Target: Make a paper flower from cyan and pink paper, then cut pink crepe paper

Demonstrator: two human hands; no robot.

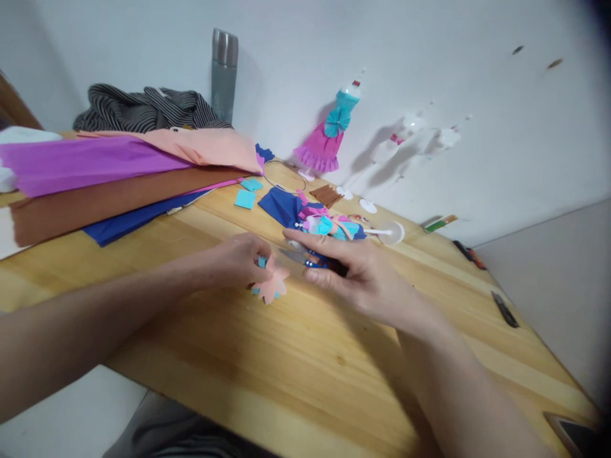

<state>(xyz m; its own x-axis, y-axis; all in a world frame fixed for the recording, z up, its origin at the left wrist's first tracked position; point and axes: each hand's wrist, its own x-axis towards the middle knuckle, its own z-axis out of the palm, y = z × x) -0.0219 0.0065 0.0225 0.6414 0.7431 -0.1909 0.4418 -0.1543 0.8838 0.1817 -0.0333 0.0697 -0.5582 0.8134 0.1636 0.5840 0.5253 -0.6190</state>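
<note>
My left hand (pixel 236 259) is closed in a pinch on a small peach and teal paper piece (pixel 272 283), held just above the wooden table (pixel 296 356). Close to its right, my right hand (pixel 356 270) grips a pair of small blue-handled scissors (pixel 300 257), blades pointing left toward the paper piece. Just behind my hands lies a pile of blue, pink and teal paper scraps (pixel 310 219).
Sheets of purple, peach, brown and blue crepe paper (pixel 109 175) lie stacked at the left. A mannequin in a pink and teal paper dress (pixel 329 137) stands by the wall, with white mannequins (pixel 410 137) beside it. A grey flask (pixel 223 73) and striped cloth (pixel 143 108) sit behind.
</note>
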